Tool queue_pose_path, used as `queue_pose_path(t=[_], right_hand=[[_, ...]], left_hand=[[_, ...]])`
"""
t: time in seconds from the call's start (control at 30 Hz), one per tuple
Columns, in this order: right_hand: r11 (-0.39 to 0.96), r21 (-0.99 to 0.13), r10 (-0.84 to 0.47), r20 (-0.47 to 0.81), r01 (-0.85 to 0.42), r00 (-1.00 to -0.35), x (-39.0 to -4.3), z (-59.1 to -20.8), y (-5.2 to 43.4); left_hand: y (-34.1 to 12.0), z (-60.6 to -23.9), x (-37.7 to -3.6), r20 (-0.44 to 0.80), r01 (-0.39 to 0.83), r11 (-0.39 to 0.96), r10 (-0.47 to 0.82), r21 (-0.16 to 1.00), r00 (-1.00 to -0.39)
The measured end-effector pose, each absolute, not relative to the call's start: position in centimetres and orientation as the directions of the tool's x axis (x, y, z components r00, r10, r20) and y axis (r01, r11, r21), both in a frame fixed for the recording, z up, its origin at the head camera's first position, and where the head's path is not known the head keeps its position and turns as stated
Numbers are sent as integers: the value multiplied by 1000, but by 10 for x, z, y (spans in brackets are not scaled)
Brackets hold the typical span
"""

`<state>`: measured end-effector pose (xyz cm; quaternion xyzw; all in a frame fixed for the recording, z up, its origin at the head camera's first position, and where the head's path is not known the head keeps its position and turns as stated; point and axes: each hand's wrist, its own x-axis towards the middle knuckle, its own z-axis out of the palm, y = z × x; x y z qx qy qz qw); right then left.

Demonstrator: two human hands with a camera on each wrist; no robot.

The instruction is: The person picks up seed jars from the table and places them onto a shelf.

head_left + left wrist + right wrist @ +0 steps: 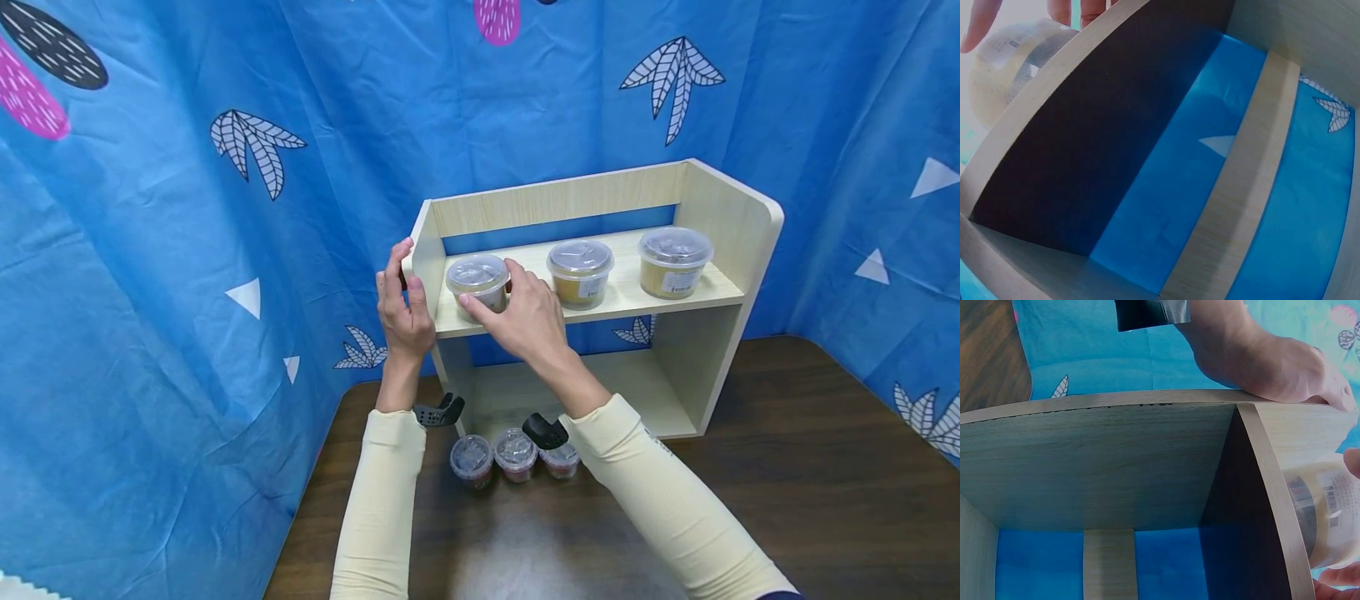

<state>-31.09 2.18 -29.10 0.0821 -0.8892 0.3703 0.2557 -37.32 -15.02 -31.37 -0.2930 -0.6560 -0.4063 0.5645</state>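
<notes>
Positioning the leftmost lidded plastic tub [477,277] on the upper board [625,287] of the wooden shelf unit appears to be the step in hand. The tub is held upright near the left side panel [426,260], pinched between the thumb and fingers of the right hand [528,317]; whether its full weight is borne by the board cannot be told. The left hand [405,312] is laid against that panel with the fingers extended and nothing grasped, so the unit is probably being steadied. Farther along the same board, a middle tub [581,273] and a right-hand tub [675,262] are set well apart, and a spaced row seems to be formed by the three.

If the tub is being set down, the next move calls for its base to be settled level, then for thumb and fingers to be parted without its being nudged. The smaller tubs with reddish contents [472,462], lined up on the table [787,425] before the unit, are left untouched.
</notes>
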Motion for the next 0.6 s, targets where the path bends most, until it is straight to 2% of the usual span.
queue_pose_path(t=[0.6], right_hand=[[668,-665,61,498,-336,-865,-302,-294,27]], left_hand=[[-150,-313,-372,979,848,489,-71,202,-192]])
